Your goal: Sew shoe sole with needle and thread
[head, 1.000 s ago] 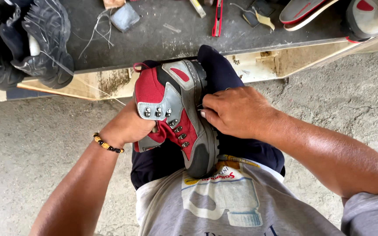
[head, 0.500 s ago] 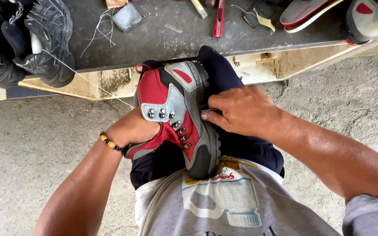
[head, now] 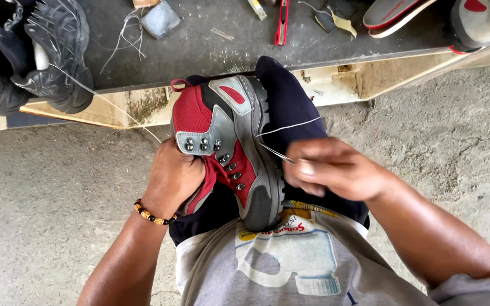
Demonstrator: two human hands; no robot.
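On the person's lap, just below the workbench [head: 211,54] edge, lies a red and grey boot [head: 228,141]. Left hand [head: 171,175] grips its ankle side; right hand [head: 333,170], beside the sole, pinches a needle [head: 276,152] trailing white thread [head: 287,127].

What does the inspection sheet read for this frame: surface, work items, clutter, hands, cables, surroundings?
Surface: dark low bench top, scuffed.
Job's things: red-and-grey boot on the lap; white thread runs from its sole edge.
Clutter: black shoes, red-handled tool, loose insole, scraps.
Hands: left hand grips the boot; right hand pinches a needle-like tool, blurred.
Cables: nothing seen.
Surroundings: concrete floor.
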